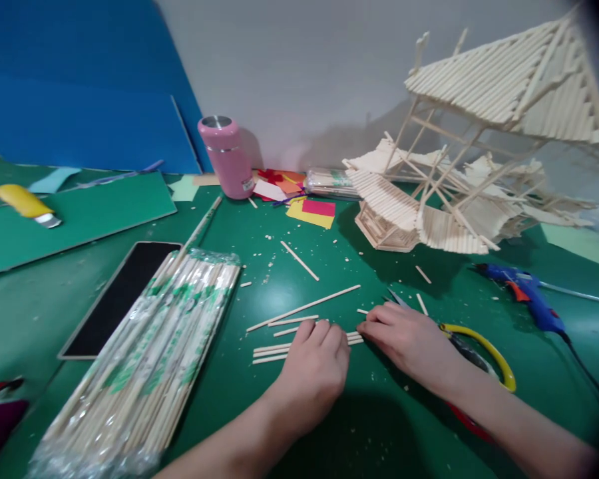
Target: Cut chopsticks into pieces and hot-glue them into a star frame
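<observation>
Pale grey wall (299,73) behind glossy green tabletop (379,426); blue board (80,86) at left

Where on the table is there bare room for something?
Either side of the left forearm: toward the bagged sticks, and toward the right forearm. Crowded: near the left hand, with loose sticks; the right hand, with a yellow-handled tool; the wall, with pink flask, paper scraps, stick model.

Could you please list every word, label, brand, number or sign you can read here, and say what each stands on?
No text can be read with certainty.
Pink flask: small white label near its base, too small to read.
Front pack of sticks: green print on the wrapping, too blurred to read.
Rear pack of sticks: green marks, too small to read.
</observation>
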The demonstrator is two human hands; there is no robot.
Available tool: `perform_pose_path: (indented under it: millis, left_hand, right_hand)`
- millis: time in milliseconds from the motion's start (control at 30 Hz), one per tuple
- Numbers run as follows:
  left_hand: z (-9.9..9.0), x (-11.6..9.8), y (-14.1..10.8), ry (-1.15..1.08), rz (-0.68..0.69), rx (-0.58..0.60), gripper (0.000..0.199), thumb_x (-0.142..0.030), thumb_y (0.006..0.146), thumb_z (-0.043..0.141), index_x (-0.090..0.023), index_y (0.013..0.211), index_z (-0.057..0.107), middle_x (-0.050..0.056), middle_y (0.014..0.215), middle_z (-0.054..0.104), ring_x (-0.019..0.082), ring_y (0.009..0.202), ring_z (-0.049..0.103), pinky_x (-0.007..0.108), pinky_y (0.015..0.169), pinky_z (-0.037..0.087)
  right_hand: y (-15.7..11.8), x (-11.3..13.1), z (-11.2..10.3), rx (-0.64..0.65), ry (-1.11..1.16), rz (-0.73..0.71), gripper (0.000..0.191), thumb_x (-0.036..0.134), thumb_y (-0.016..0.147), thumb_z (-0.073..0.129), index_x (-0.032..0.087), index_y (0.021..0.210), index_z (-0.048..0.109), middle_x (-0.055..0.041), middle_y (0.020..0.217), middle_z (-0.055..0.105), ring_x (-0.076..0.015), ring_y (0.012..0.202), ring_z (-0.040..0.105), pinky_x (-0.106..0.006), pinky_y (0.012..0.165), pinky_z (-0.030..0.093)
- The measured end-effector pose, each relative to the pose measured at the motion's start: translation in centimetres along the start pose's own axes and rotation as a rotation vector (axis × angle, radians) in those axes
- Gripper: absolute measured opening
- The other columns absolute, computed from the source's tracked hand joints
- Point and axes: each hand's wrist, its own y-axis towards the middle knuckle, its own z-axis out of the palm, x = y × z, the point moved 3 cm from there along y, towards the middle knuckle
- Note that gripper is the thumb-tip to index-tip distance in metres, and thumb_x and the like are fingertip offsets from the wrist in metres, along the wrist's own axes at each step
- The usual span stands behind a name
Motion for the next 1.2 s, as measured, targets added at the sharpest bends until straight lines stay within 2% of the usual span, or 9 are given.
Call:
perform_pose_path:
  millis: [133,333,633,800,933,1067,1133,1200]
  left_hand:
    - [0.1,-0.2,0.0,-0.024,-0.018,-0.011,0.01,-0.016,0.082,0.045,-0.013,0.085,0.054,0.003,0.077,0.05,0.019,0.073,0.044,0.035,0.067,0.034]
    - [0.2,-0.1,0.2,-0.038,-0.077,-0.009,0.01,-0.017,0.083,0.043,-0.014,0.078,0.052,0.002,0.075,0.049,0.018,0.071,0.043,0.033,0.062,0.032]
    - [0.0,0.0,0.7,-0.045,-0.153,-0.003,0.012,-0.017,0.084,0.041,-0.015,0.079,0.051,0.003,0.074,0.049,0.018,0.07,0.043,0.032,0.061,0.031]
    - [-0.4,-0.1,0.9,-0.066,-0.208,0.006,0.011,-0.019,0.084,0.041,-0.016,0.085,0.052,0.002,0.077,0.05,0.018,0.071,0.044,0.032,0.06,0.033]
    - [-0.8,0.0,0.8,-0.107,-0.204,-0.013,0.01,-0.017,0.083,0.043,-0.017,0.08,0.052,0.002,0.076,0.051,0.017,0.068,0.044,0.03,0.06,0.035]
    - [-1.3,0.1,0.6,-0.169,-0.179,-0.082,0.012,-0.015,0.082,0.043,-0.016,0.085,0.054,0.003,0.074,0.053,0.017,0.064,0.045,0.029,0.057,0.037]
    - [-1.5,0.2,0.4,-0.196,-0.181,-0.122,0.016,-0.015,0.084,0.039,-0.015,0.086,0.055,0.004,0.073,0.054,0.017,0.063,0.045,0.029,0.056,0.037]
    - [-1.6,0.4,0.3,-0.24,-0.188,-0.18,0.019,-0.016,0.085,0.037,-0.015,0.085,0.055,0.005,0.072,0.054,0.017,0.063,0.046,0.029,0.056,0.038]
  right_hand:
    - [0.2,-0.4,0.3,0.021,-0.052,-0.08,0.018,0.017,0.085,0.042,0.021,0.086,0.06,-0.0023,0.078,0.056,-0.017,0.071,0.047,-0.03,0.063,0.036]
    - [0.4,-0.8,1.1,0.069,-0.079,-0.191,0.017,0.015,0.085,0.041,0.019,0.089,0.057,-0.0033,0.08,0.055,-0.0176,0.072,0.047,-0.031,0.064,0.037]
    - [0.6,-0.9,1.3,0.051,-0.032,-0.204,0.016,0.014,0.085,0.038,0.016,0.088,0.054,-0.0055,0.082,0.054,-0.0187,0.076,0.049,-0.033,0.066,0.042]
    - [0.2,-1.0,0.8,-0.017,-0.029,-0.19,0.017,0.017,0.088,0.036,0.017,0.089,0.053,-0.0061,0.086,0.055,-0.0182,0.078,0.052,-0.033,0.068,0.043]
    - [0.1,-0.3,0.0,-0.063,-0.017,-0.169,0.017,0.019,0.088,0.037,0.017,0.089,0.054,-0.0063,0.086,0.056,-0.0183,0.078,0.052,-0.034,0.069,0.043]
    - [-0.1,0.2,-1.9,-0.129,0.087,-0.081,0.019,0.021,0.089,0.036,0.018,0.091,0.054,-0.0062,0.086,0.058,-0.0166,0.079,0.053,-0.03,0.069,0.044]
    - [-1.1,-0.3,-2.9,-0.19,0.139,0.044,0.017,0.024,0.088,0.038,0.018,0.095,0.053,-0.0059,0.088,0.058,-0.0155,0.08,0.055,-0.027,0.07,0.045]
    - [-3.1,-1.4,-3.3,-0.259,0.167,0.239,0.018,0.027,0.087,0.04,0.019,0.098,0.051,-0.0049,0.09,0.058,-0.0148,0.08,0.056,-0.026,0.07,0.046]
